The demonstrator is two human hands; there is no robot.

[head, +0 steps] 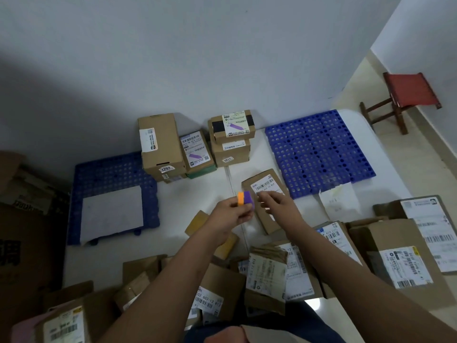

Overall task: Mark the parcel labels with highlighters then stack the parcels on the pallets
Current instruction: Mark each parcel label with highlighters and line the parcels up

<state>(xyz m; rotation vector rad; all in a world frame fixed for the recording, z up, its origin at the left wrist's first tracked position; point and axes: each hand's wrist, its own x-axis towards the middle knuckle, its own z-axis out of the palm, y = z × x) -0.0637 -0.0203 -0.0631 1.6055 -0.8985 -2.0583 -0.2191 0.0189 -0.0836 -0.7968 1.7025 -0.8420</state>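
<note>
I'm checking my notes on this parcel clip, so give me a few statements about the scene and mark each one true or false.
1. The left hand holds orange and purple highlighters. True.
2. The right hand grips a parcel and lifts it. False: it reaches over the flat parcel lying on the floor, fingers loosely open.
3. The blue pallet on the right is stacked with boxes. False: no parcels sit on it.
4. A red stool stands near the right wall. True.
5. The top box of the small stack bears a purple mark on its label. True.
</note>
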